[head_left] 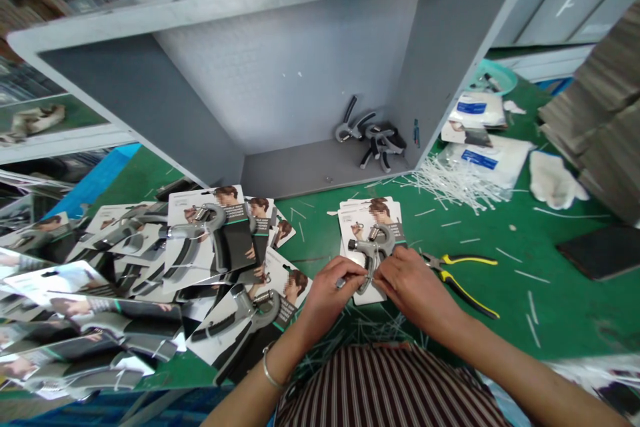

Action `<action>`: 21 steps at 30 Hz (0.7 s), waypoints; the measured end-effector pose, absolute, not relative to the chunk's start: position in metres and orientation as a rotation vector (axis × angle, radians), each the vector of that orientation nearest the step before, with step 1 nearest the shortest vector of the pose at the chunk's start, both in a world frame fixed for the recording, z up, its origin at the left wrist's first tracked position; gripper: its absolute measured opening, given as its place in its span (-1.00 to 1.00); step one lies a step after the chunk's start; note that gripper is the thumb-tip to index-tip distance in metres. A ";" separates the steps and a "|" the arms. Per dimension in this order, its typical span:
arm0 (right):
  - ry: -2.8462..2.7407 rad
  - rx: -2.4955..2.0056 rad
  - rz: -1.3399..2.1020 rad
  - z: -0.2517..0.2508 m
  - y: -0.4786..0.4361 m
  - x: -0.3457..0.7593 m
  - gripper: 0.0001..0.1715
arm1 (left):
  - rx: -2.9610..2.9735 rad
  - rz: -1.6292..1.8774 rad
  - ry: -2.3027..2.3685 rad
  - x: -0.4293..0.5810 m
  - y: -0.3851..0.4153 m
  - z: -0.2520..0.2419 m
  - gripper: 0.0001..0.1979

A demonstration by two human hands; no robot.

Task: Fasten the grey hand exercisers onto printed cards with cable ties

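A grey hand grip exerciser [374, 247] lies on a small stack of white printed cards [356, 217] on the green table. My left hand [330, 287] pinches at its lower left handle. My right hand [407, 283] presses closed on its lower right handle and the card. Both hands meet at the bottom of the gripper, and whatever small thing is between the fingertips is hidden.
Several carded grip exercisers [210, 240] are piled at the left. Yellow-handled pliers [463, 273] lie right of my right hand. Loose grip exercisers [373, 137] sit in a grey open box [300, 173]. White cable ties [450, 180], white bags [487, 157] and a white glove [553, 180] lie at right.
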State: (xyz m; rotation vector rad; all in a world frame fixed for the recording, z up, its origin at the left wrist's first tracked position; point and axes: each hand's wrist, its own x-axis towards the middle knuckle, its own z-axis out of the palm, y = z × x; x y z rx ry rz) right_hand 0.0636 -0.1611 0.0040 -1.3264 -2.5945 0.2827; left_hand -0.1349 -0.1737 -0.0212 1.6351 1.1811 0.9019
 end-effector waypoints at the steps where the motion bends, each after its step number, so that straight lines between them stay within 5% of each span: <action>1: -2.600 -1.323 0.281 0.004 -0.161 0.063 -0.77 | 1.635 0.901 1.181 -0.135 -0.173 -0.021 -0.91; 21: -2.524 -1.228 0.471 0.007 -0.155 0.064 -0.75 | 1.789 0.828 1.173 -0.136 -0.167 -0.016 -0.93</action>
